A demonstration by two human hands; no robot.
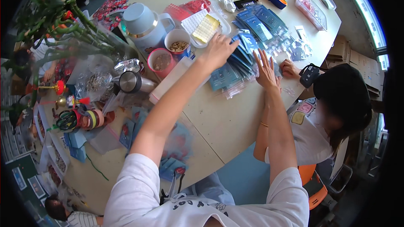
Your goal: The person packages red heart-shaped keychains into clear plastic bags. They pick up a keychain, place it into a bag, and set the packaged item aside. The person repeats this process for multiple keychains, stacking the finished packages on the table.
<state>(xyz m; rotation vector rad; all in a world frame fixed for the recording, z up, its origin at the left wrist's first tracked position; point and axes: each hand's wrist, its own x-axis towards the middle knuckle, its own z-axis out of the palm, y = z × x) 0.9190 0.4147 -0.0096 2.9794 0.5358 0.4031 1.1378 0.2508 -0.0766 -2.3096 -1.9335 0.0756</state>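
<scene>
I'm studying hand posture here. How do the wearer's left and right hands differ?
The left hand is at the left side of the blue packets, the right hand at their right. The left hand's fingers look more bent, while the right's stretch out straighter. The left is near a yellow pad; the right is beside a co-worker's hand. Both are bare.

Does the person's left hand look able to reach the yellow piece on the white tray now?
Probably yes: the left hand is close beside the yellow piece, with nothing visible standing between them.
</scene>
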